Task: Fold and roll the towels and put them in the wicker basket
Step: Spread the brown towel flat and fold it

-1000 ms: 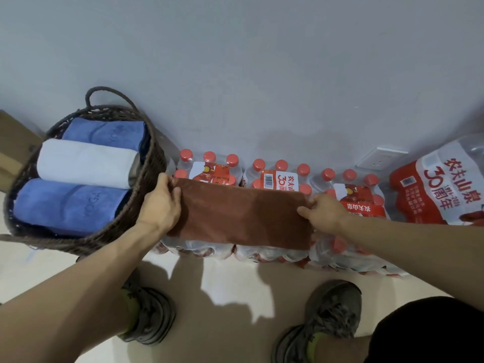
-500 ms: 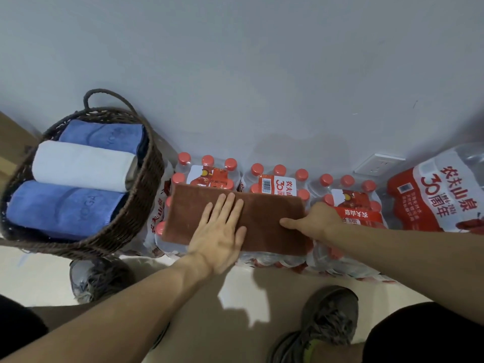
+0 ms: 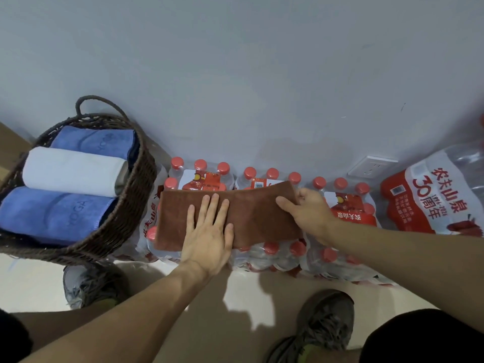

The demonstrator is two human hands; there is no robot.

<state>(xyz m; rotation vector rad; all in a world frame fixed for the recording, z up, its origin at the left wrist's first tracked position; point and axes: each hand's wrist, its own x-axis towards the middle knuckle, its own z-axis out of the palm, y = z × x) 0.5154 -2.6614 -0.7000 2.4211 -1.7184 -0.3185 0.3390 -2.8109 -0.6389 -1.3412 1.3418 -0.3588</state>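
Straight fingers (image 3: 213, 208) of the left hand (image 3: 207, 235) are lying flat and slightly spread on the middle of the brown towel (image 3: 248, 213), pressing it down. Beyond their tips the folded towel is lying as a long strip across the tops of the shrink-wrapped packs of red-capped water bottles (image 3: 275, 254) standing against the wall (image 3: 235, 61). To the right of those fingers, the right hand (image 3: 307, 213) is pinching the towel's right end, thumb on top and the other fingers curled round the edge, with that end lifting a little off the caps. To the left of the left hand, just beside the bottle packs, the wicker basket (image 3: 125, 218) is holding three rolled towels side by side: a blue towel (image 3: 49, 213) nearest, a white towel (image 3: 70, 171) in the middle, and another blue one (image 3: 94, 140) at the far side. Nearer than both hands, two grey shoes (image 3: 322, 328) are standing on the pale floor (image 3: 31, 281). Right of the right hand, a large water jug (image 3: 432, 200) with a red label is lying by a wall socket (image 3: 372, 167).
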